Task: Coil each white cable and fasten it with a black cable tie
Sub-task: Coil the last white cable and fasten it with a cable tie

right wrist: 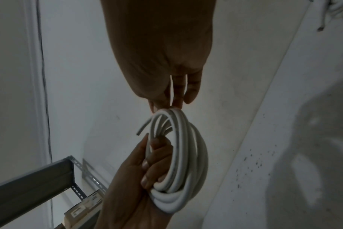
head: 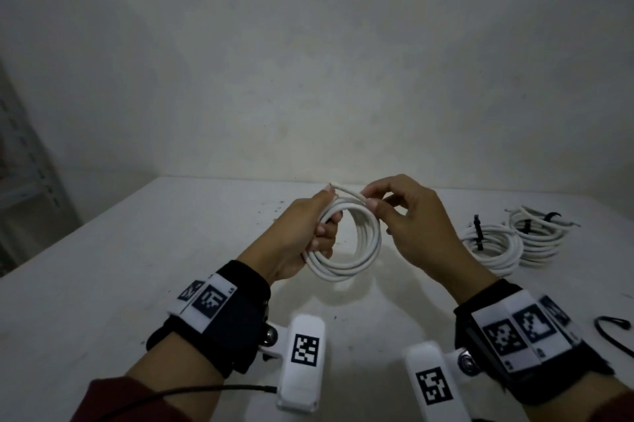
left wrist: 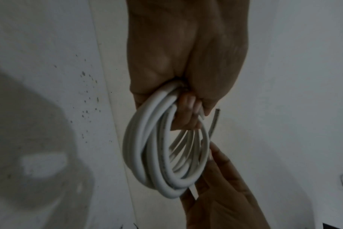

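A white cable (head: 372, 243) is wound into a round coil of several loops and held up above the white table (head: 137, 250). My left hand (head: 319, 229) grips the coil's left side, fingers curled through the loops. My right hand (head: 368, 200) pinches the cable's free end (head: 348, 193) at the top of the coil, between thumb and forefinger. In the left wrist view the coil (left wrist: 135, 147) hangs below the left hand (left wrist: 186, 62). The right wrist view shows the right hand (right wrist: 162, 54) at the top of the coil (right wrist: 198, 155). One loose black cable tie (head: 609, 319) lies at the right edge.
Two coiled white cables, one (head: 494, 246) nearer and one (head: 538, 236) behind it, lie at the right, each with a black tie around it. A grey metal shelf (right wrist: 39, 175) stands to the left of the table. A plain wall runs behind the table.
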